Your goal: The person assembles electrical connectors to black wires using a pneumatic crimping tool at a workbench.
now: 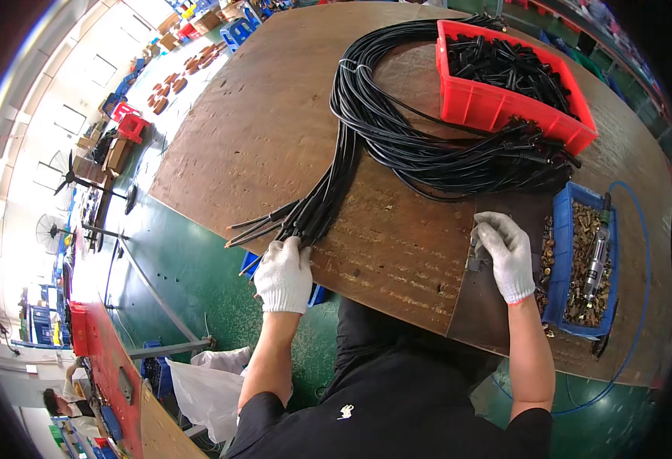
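My left hand (285, 274), in a white knit glove, is closed over the ends of a bundle of black cables (324, 203) by the table's near edge. Several thin cable tips poke out to the left of it. The bundle loops back across the table, bound by a pale tie. My right hand (506, 256), gloved too, hovers above a dark flat patch (483, 302) of the tabletop, its fingers curled together and their tips greyed. Whatever they may pinch is too small to make out. Just right of this hand lie small brass-coloured fittings (548, 249).
A red bin (496, 113) of short black parts stands at the far right. Nearer, a blue tray (611, 283) holds brass-coloured fittings, with a pen-shaped air screwdriver (597, 260) on top and a blue hose (648, 252) curving off it. Another person (76, 409) works at the lower left.
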The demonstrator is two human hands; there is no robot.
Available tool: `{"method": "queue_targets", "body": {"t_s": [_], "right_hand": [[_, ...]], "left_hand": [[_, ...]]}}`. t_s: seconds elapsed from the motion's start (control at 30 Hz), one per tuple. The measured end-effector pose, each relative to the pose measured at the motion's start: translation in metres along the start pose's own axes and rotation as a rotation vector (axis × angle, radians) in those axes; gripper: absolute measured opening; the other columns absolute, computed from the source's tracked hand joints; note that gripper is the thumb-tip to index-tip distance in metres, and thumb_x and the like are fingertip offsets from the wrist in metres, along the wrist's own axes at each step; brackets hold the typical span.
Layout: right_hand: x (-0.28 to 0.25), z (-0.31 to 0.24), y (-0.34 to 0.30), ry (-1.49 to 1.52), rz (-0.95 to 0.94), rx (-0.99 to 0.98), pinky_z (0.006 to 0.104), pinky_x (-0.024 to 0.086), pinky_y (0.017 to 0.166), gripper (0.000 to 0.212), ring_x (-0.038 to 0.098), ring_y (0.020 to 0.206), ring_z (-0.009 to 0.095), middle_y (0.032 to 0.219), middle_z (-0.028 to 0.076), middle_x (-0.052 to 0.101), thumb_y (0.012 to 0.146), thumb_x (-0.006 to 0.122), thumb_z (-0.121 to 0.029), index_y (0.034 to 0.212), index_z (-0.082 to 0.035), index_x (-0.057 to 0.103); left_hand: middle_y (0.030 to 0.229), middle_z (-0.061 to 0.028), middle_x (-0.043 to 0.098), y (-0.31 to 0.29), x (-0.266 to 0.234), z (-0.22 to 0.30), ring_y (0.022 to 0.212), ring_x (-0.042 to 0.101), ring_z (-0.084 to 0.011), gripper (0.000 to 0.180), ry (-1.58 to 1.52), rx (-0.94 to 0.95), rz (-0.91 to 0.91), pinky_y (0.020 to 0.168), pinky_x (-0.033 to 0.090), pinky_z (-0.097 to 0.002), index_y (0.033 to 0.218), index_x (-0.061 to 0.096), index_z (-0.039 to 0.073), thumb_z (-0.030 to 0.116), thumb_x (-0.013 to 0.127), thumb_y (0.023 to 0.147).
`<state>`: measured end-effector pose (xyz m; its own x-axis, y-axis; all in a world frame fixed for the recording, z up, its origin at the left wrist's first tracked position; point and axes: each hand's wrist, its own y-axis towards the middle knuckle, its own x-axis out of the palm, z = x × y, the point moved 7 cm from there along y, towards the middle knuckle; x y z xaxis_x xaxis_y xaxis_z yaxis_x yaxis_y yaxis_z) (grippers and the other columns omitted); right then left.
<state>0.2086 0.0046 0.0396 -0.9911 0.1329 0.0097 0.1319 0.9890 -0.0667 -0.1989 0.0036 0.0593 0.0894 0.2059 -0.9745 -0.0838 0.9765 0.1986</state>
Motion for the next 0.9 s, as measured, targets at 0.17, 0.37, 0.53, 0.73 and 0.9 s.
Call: {"method": "queue_targets", "body": {"t_s": [0.17,0.37,0.53,0.73,0.9], "right_hand": [[-0.004,0.002,-0.009,0.002,-0.033,0.023,0.0234,0.053,0.074,0.022,0.068,0.081,0.007,0.097,0.004,0.077,0.106,0.07,-0.01,0.125,0.001,0.074],[0.0,-0.003,-0.018,0.016,-0.057,0.003,0.0233,0.053,0.074,0.022,0.066,0.082,0.007,0.096,0.002,0.076,0.106,0.069,-0.009,0.124,0.002,0.074],[0.013,-0.013,-0.036,-0.089,-0.218,0.084,0.0286,0.055,0.088,0.029,0.07,0.099,0.013,0.11,0.008,0.077,0.107,0.068,-0.015,0.129,0.004,0.073],[0.05,-0.003,-0.036,-0.437,-0.42,0.042,0.0414,0.053,0.109,0.068,0.07,0.128,0.034,0.14,0.027,0.07,0.101,0.074,-0.04,0.152,0.002,0.056],[0.035,0.007,-0.043,-0.578,-0.338,0.039,0.0522,0.055,0.1,0.054,0.071,0.116,0.046,0.128,0.028,0.073,0.1,0.07,-0.029,0.145,-0.002,0.062]], "left_hand": [[0.107,-0.0183,0.074,0.009,0.008,-0.008,0.097,0.075,-0.0405,0.025,0.073,-0.011,-0.045,0.084,0.059,-0.0515,0.117,0.074,0.011,0.028,0.071,0.098],[0.094,-0.0221,0.079,0.027,-0.008,0.005,0.09,0.075,-0.0443,0.023,-0.021,0.065,-0.28,0.08,0.06,-0.0522,0.101,0.078,0.004,0.024,0.066,0.096],[0.074,-0.0073,0.069,0.026,-0.001,0.082,0.069,0.066,-0.0169,0.037,-0.839,-0.032,-0.722,0.066,0.052,-0.0347,0.094,0.075,-0.001,0.035,0.071,0.102],[0.077,-0.0024,0.07,0.01,0.057,0.174,0.059,0.06,-0.0099,0.035,-1.33,-0.198,-0.862,0.054,0.046,-0.0266,0.094,0.071,0.003,0.035,0.072,0.106],[0.073,-0.009,0.068,0.015,0.033,0.214,0.068,0.067,-0.021,0.025,-0.937,0.289,-0.475,0.064,0.053,-0.0374,0.094,0.073,0.005,0.029,0.08,0.098]]}}
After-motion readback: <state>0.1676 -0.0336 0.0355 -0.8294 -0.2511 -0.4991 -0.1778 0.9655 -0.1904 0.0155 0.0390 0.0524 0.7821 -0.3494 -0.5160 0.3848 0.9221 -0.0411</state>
